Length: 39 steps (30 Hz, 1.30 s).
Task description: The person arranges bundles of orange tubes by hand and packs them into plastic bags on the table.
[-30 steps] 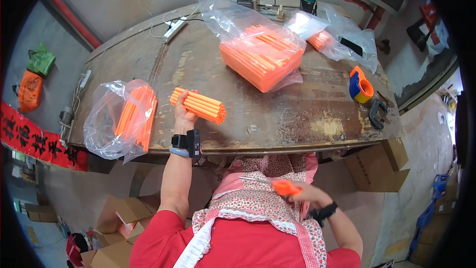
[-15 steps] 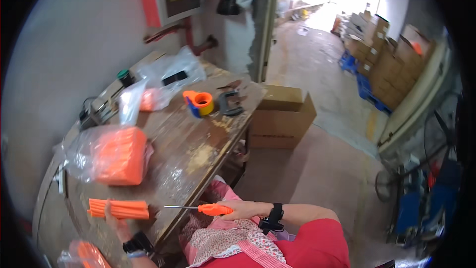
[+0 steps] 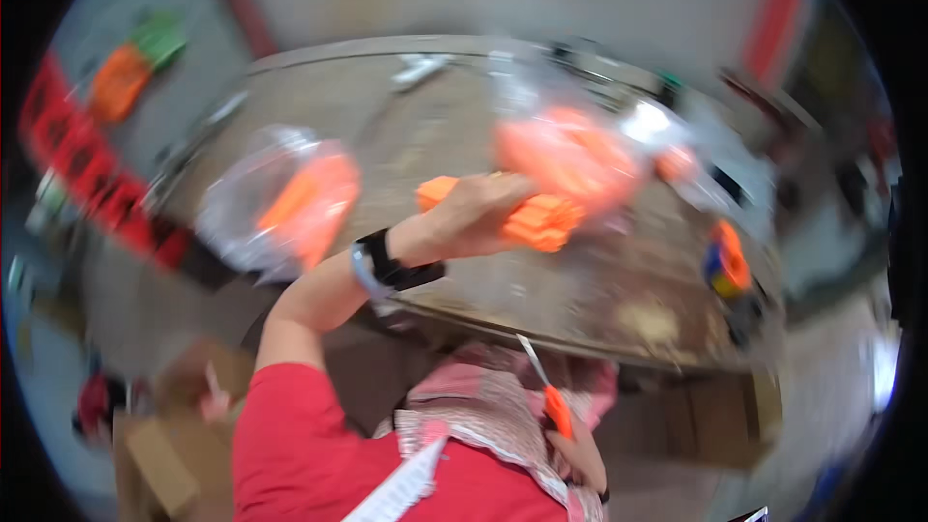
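My left hand (image 3: 483, 205) is closed around a bundle of ridged orange sticks (image 3: 541, 220), held over the table near its front edge. Its ends stick out on both sides of my fingers. Low in front of my apron, my right hand (image 3: 582, 456) grips a screwdriver (image 3: 556, 410) by its orange handle. The thin metal shaft points up toward the table edge. Just beyond the bundle, a clear plastic bag holds a large orange stack (image 3: 570, 157). To the left lies another clear bag (image 3: 242, 195) with orange pieces in it. Motion blurs much of the view.
The worn wooden table (image 3: 416, 135) runs across the middle. An orange, yellow and blue tape dispenser (image 3: 727, 261) stands at its right end. Cardboard boxes stand on the floor at lower left (image 3: 184, 454) and lower right (image 3: 725, 416). Red printed strips (image 3: 87, 169) hang at far left.
The view has swung left. My left hand now holds the orange bundle, which lay on the table under it, across the table's front. My right hand keeps the screwdriver, now lower and tilted upward.
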### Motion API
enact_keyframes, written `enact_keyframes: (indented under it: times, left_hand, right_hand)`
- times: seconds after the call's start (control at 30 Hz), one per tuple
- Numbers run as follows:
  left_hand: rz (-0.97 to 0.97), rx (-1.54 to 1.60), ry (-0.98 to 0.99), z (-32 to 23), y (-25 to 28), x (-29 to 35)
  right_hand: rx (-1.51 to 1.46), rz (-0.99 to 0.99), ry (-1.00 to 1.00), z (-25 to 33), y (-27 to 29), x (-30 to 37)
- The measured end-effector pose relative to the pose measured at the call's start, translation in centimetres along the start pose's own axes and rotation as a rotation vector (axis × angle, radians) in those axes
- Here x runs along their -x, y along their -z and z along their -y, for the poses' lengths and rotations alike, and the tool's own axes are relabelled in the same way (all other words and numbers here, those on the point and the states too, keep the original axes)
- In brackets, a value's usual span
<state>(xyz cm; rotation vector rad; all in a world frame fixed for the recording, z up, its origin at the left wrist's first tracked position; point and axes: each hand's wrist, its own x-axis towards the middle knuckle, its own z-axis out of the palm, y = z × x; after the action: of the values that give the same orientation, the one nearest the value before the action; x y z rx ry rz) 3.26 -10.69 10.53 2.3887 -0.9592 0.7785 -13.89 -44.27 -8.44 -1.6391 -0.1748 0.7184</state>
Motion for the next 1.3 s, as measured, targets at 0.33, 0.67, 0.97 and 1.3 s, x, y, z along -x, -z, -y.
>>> enact_keyframes:
  times: [0.33, 0.67, 0.97, 1.3]
  left_hand:
    - [-0.276, -0.363, 0.61, 5.3, 23.9, 16.6]
    - [0.839, -0.799, 1.354, 18.4, 19.6, 27.2]
    - [0.32, -0.455, 1.149, 24.2, 16.6, 27.3]
    - [0.596, -0.26, 0.53, 2.9, 17.2, 3.6]
  right_hand:
    - [-0.096, 0.157, -0.077, -4.0, -1.2, -3.3]
    - [0.122, 0.101, -0.129, -2.4, -2.6, -3.4]
    - [0.086, -0.016, -0.057, -3.5, -2.8, -2.9]
    - [0.155, 0.137, 0.014, -5.9, -0.7, -3.8]
